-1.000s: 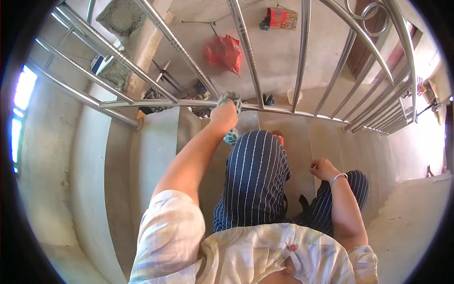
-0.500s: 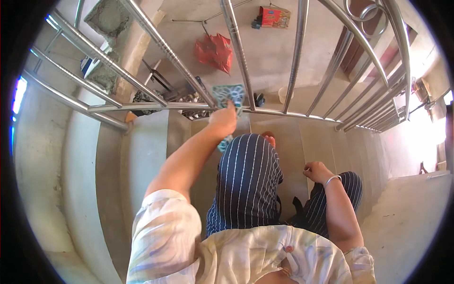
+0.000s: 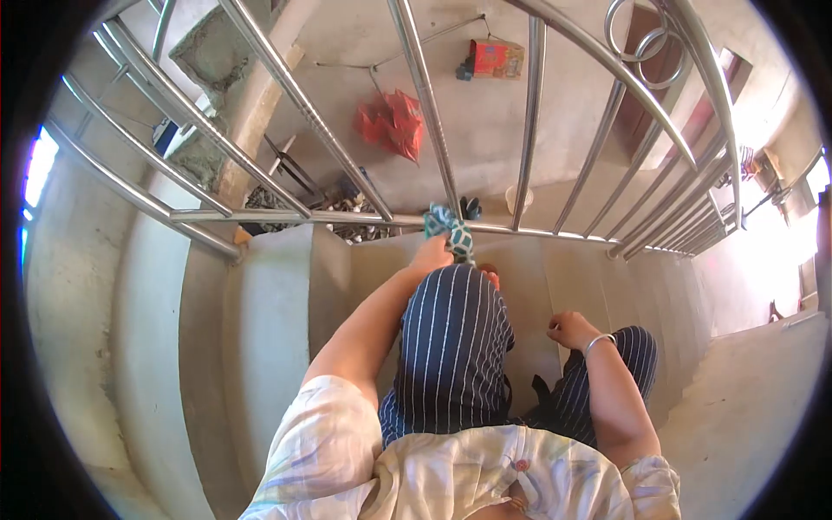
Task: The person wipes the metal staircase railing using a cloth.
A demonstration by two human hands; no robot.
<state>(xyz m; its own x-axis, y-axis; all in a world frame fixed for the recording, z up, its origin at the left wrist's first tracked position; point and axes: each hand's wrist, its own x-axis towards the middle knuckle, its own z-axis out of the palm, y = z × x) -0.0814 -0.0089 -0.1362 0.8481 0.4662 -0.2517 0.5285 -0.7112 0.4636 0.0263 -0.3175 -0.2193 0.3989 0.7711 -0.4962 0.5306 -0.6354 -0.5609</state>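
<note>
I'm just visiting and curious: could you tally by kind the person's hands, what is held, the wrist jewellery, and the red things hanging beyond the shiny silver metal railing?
Bare hands, left hand and right hand: 2
Teal-and-white patterned cloth: 1
Silvery ring-shaped bangle: 1
Red crumpled plastic bag: 1
Red-and-tan cardboard box: 1
Total: 6

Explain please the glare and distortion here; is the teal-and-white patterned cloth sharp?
Head view: glare whitens the far right. Head view: black curved borders and bowed grey stair edges suggest a wide-angle lens. Head view: the patterned cloth in the left hand looks slightly soft, pattern readable.
</note>
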